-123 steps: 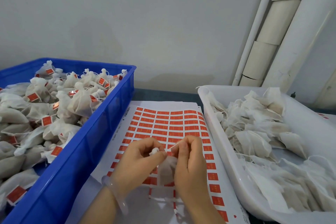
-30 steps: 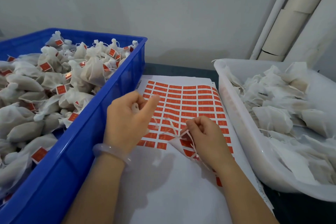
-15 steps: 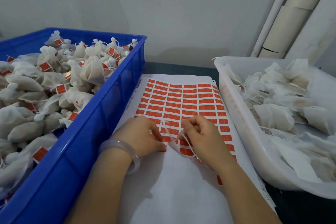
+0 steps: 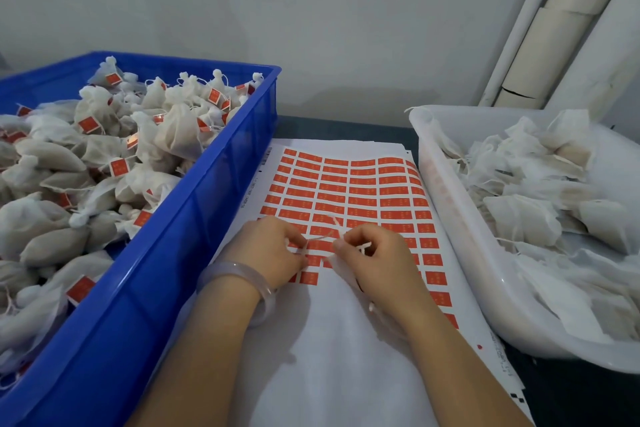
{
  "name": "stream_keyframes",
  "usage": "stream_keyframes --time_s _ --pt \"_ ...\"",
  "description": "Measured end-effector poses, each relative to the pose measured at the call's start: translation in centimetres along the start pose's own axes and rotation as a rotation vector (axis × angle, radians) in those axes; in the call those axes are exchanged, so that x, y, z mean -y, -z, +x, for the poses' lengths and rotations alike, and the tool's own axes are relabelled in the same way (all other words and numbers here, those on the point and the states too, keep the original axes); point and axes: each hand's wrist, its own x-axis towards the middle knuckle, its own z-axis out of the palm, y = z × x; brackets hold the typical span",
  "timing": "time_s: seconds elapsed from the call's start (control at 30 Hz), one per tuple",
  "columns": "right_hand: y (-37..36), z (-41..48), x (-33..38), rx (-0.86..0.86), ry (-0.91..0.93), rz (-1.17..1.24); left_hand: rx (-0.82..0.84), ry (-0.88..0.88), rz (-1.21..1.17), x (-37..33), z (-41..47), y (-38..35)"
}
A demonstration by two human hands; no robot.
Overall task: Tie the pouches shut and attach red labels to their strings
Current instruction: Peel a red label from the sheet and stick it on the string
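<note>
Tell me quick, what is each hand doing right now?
Left hand: closed, pinching the string over the label sheet.
Right hand: closed, gripping the same string, with a pouch tucked under it.

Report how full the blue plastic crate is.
Nearly full: the blue plastic crate holds tied white pouches heaped to its rim.
</note>
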Motion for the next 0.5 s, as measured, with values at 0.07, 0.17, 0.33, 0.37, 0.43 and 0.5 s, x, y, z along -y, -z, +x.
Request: stream_keyframes --time_s 0.07,0.17,0.33,0.37,0.43,0.5 --pt "0.3 0.1 0.1 -0.027 -0.041 0.090 0.001 0.011 -0.012 0.2 0.0 -0.1" --pt "0.6 0.3 0.2 -0.057 -0.084 0.121 -0.006 0.011 -0.022 0.3 0.1 -0.2" --pt "0.9 0.6 -0.1 -0.145 -0.164 0.206 -0.002 -0.004 -0.029 0.4 0.2 -0.1" --pt "1.0 0.8 -0.2 -0.159 -0.179 0.235 0.002 -0.007 -0.030 0.4 0.2 -0.1" --pt "1.4 1.1 -0.4 -0.194 -0.218 0.345 0.013 -0.006 -0.036 0.4 0.1 0.0" --pt "2.0 1.5 -0.5 -0.225 -0.272 0.478 0.023 -0.005 -0.043 0.4 0.1 0.1"
